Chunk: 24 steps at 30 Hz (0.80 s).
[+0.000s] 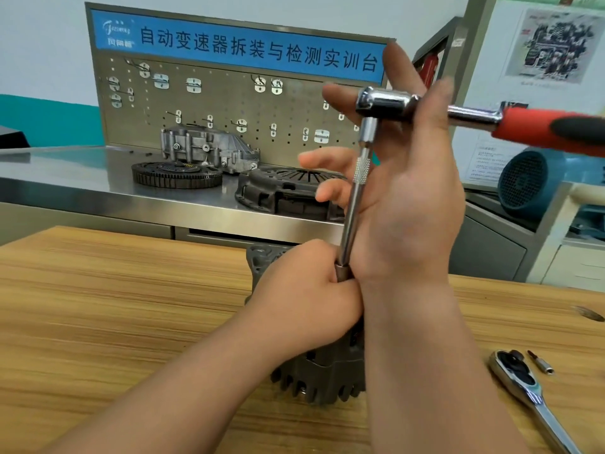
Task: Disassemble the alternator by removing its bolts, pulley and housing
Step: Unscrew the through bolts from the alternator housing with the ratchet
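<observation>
Wood-grain tabletop (114,290) fills the near ground, and past its far edge stands a stainless steel bench (65,172) backed by a perforated tool board (212,103) with a blue banner. On that bench, from left to right, lie a toothed flywheel (176,175), a grey cast housing (206,149) behind it, and a dark clutch cover (281,188). The left hand (304,290) reaches in from the near-left corner, its fingers curled tightly round the bottom of a slim chrome extension bar (353,217) where it meets the top of the alternator (320,378). The alternator stands upright about midway across the tabletop, close to the far edge, with its slotted dark-grey body showing below the left wrist; the fastener under the bar is hidden by that hand. The bar rises almost vertically, tilting slightly right, to the ratchet (386,103), whose red and black handle juts out level to the right. The right hand (412,208) is raised behind the bar with palm open and fingers spread; the ratchet's head lies across its fingers, none of which curl round it. Near the right edge of the tabletop lies a second ratchet wrench (520,378), with a small screwdriver bit (540,362) just beside its head.
</observation>
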Each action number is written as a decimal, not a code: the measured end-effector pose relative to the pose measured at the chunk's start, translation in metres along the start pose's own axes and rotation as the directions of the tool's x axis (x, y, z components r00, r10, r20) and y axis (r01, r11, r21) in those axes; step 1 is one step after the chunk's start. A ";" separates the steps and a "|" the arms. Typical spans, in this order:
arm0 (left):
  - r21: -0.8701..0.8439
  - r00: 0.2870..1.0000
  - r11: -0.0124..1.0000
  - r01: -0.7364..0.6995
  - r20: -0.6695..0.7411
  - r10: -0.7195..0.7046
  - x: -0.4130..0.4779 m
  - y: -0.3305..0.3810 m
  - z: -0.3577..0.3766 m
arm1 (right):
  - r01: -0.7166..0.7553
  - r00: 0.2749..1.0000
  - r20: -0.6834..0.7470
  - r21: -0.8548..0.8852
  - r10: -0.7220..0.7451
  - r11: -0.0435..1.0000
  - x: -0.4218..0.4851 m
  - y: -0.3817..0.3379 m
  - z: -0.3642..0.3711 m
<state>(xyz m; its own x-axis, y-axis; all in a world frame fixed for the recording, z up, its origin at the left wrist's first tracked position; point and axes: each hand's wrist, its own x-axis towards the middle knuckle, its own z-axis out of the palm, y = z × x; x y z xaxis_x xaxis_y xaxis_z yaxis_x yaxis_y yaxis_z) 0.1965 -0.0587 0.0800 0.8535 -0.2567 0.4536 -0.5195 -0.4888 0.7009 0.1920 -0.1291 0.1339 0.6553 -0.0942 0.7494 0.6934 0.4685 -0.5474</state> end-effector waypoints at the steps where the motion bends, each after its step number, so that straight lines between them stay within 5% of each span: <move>1: 0.006 1.000 1.000 -0.021 0.016 0.021 0.000 0.000 -0.001 | -0.055 0.999 0.002 0.048 0.055 0.997 0.002 0.000 -0.002; 6: -0.036 0.997 0.997 -0.061 0.036 0.062 -0.001 -0.003 -0.002 | -0.090 0.995 -0.039 0.090 0.094 0.992 0.003 0.002 -0.004; 14: -0.059 1.000 0.998 -0.020 0.008 0.021 -0.002 0.000 0.000 | 0.413 0.896 -0.015 -0.334 -0.443 0.847 -0.002 0.002 0.010; 24: -0.078 0.995 0.997 -0.025 0.095 0.033 0.000 -0.007 -0.004 | 0.032 0.991 -0.129 -0.040 -0.037 0.999 0.001 0.006 -0.003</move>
<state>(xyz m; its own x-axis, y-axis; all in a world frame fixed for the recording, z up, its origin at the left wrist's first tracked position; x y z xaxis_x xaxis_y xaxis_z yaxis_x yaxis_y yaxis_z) 0.2003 -0.0522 0.0774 0.8361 -0.3507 0.4218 -0.5425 -0.4152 0.7302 0.1973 -0.1290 0.1306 0.6625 -0.2236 0.7149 0.7254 0.4294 -0.5379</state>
